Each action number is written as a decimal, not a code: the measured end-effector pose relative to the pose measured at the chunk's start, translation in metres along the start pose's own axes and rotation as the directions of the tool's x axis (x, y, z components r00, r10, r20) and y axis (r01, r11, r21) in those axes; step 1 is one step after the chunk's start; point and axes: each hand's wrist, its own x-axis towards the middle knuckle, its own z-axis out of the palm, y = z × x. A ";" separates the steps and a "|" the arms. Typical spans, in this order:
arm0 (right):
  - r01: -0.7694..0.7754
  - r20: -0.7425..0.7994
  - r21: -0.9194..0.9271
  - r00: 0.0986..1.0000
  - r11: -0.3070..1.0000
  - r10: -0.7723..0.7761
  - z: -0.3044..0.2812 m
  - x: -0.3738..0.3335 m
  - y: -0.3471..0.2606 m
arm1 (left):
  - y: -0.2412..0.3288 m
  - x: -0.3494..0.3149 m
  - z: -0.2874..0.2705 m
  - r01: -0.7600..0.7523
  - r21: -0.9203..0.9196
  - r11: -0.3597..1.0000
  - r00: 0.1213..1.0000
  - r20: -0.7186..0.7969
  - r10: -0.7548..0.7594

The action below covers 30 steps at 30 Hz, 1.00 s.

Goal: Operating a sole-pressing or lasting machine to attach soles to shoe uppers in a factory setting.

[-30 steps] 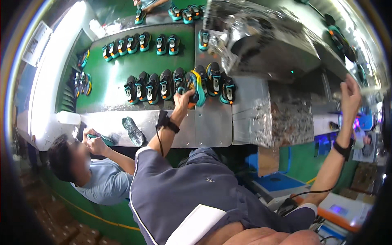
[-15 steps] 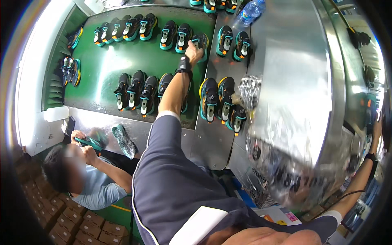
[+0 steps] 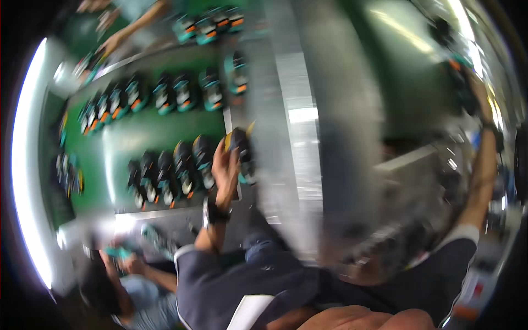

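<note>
My left hand [image 3: 226, 170], with a dark band on its wrist, has its thumb and fingers round the yellow-edged toe of a dark sneaker [image 3: 242, 147]. This sneaker is at the right end of the near row, by the green surface's edge. Farther right, my right hand [image 3: 479, 96] is raised, holding another dark sneaker [image 3: 463, 88] with teal and orange parts. Motion blurs both hands and hides finger detail. Left of my left hand, several similar sneakers [image 3: 165, 176] stand in a row.
The green surface [image 3: 132, 132] carries a far row of sneakers [image 3: 115, 102]. Metal panels [image 3: 300, 137] rise to my right. At lower left a person in a light blue shirt [image 3: 146, 300] handles a teal piece. Another person's arm [image 3: 137, 25] reaches in at the far left.
My view has swung to the right. My left hand has come back from a far-row sneaker to one in the near row. My right hand and its sneaker have risen into fuller view.
</note>
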 end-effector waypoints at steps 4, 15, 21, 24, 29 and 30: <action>-0.422 -0.006 -0.564 0.862 0.710 0.507 -0.025 0.000 0.005 | -0.028 -0.088 0.020 0.138 -0.020 0.990 0.951 0.282 -0.127; -0.405 -0.533 0.198 0.720 0.892 0.445 0.018 -0.083 -0.044 | 0.053 -0.206 0.133 0.164 -0.021 0.986 0.556 0.828 -0.075; 0.032 -0.547 0.780 0.521 0.625 0.655 -0.023 -0.225 -0.116 | 0.099 -0.258 0.165 0.347 -0.129 0.929 0.289 0.957 0.025; 0.053 -0.633 0.721 0.455 0.691 0.626 -0.032 -0.328 -0.158 | 0.122 -0.283 0.185 0.407 -0.161 0.899 0.100 0.986 0.131; -0.112 -0.472 0.805 0.474 0.583 0.743 -0.024 -0.498 -0.213 | 0.159 -0.368 0.220 0.645 0.173 0.744 -0.327 0.943 0.065; -0.100 -0.457 0.816 0.492 0.570 0.741 -0.021 -0.533 -0.221 | 0.157 -0.386 0.223 0.656 0.364 0.661 -0.478 0.878 -0.009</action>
